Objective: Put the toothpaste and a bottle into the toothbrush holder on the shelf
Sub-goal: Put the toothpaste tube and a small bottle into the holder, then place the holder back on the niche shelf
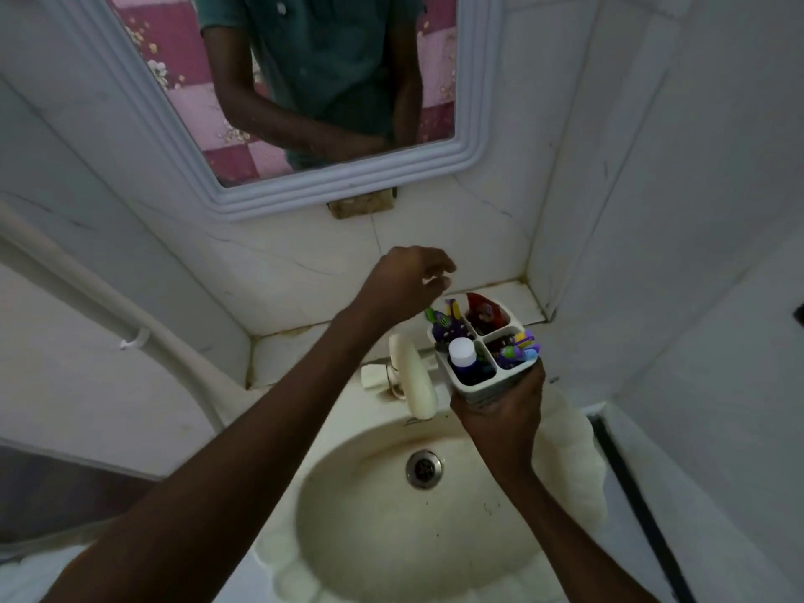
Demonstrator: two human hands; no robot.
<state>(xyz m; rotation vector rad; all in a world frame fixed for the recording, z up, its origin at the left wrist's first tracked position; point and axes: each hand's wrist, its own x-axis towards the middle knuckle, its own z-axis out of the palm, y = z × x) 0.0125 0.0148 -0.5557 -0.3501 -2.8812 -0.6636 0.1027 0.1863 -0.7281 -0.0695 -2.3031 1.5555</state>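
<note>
My right hand (500, 406) grips the white four-compartment toothbrush holder (472, 385) from below, holding it above the sink's back edge. A dark bottle with a white cap (462, 352) stands in the near-left compartment. The red toothpaste tube (480, 309) sticks out of the far-right compartment. Colourful toothbrushes (517, 348) fill the other two. My left hand (409, 282) hovers just above and left of the holder, fingers loosely curled, with nothing in it.
A tiled shelf (517, 298) runs along the wall behind the sink (391, 507). A white tap (413, 380) stands at the sink's back edge, left of the holder. A framed mirror (304, 180) hangs above, and a white pipe (108, 315) runs down the left.
</note>
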